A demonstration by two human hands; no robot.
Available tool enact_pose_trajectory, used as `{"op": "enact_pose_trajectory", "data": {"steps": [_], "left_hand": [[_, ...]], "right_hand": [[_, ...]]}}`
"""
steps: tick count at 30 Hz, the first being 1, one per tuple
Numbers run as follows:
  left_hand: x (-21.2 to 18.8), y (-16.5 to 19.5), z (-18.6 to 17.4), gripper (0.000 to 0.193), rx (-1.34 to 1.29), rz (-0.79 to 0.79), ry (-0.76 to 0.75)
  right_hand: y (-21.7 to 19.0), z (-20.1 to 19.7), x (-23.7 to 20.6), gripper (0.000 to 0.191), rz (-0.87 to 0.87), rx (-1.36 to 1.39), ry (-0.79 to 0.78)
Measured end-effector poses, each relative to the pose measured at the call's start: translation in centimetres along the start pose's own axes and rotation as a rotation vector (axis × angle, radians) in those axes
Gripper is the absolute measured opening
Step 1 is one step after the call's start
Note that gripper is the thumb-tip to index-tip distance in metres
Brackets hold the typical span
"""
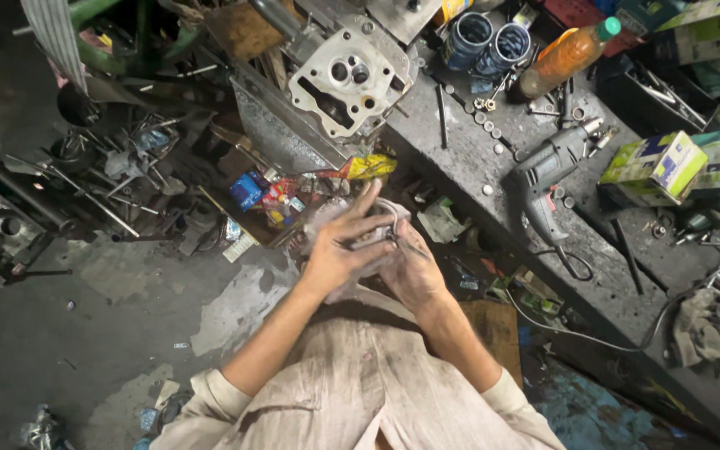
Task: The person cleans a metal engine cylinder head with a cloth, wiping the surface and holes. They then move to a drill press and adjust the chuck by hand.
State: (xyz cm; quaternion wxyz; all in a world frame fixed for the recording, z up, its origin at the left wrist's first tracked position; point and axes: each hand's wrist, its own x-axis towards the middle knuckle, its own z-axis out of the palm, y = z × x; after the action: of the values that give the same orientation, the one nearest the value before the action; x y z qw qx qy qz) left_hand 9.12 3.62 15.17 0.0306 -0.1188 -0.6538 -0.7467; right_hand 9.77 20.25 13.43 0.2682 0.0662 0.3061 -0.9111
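A small metal part (387, 223) sat at chest height, gripped between the left hand (339, 250) and right hand (410, 267), just short of the dark table (460, 158) carrying a drill (547, 171), an orange bottle (564, 54) and an engine head (352, 79).

I see my 2 forearms rising bare from rolled sleeves and meeting in front of my chest. My left hand (339, 246) lies on top, fingers spread and stretched forward. My right hand (410, 265) sits beneath and just beside it, fingers curled inward, the 2 touching.
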Motion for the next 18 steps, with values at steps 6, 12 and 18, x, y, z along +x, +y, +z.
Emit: {"op": "enact_pose_trajectory", "data": {"steps": [6,12,18], "left_hand": [[-2.0,-0.5,0.3,0.054,0.001,-0.403,-0.085],[-3.6,-0.1,-0.5,0.020,0.138,-0.199,-0.135],[-3.8,0.8,-2.3,0.021,0.185,-0.244,-0.251]], "right_hand": [[-4.6,0.1,0.2,0.033,-0.309,-0.230,0.285],[-13.2,-0.2,0.4,0.032,-0.859,-0.430,0.021],[-14.8,-0.8,0.1,0.047,-1.042,-0.467,0.142]]}}
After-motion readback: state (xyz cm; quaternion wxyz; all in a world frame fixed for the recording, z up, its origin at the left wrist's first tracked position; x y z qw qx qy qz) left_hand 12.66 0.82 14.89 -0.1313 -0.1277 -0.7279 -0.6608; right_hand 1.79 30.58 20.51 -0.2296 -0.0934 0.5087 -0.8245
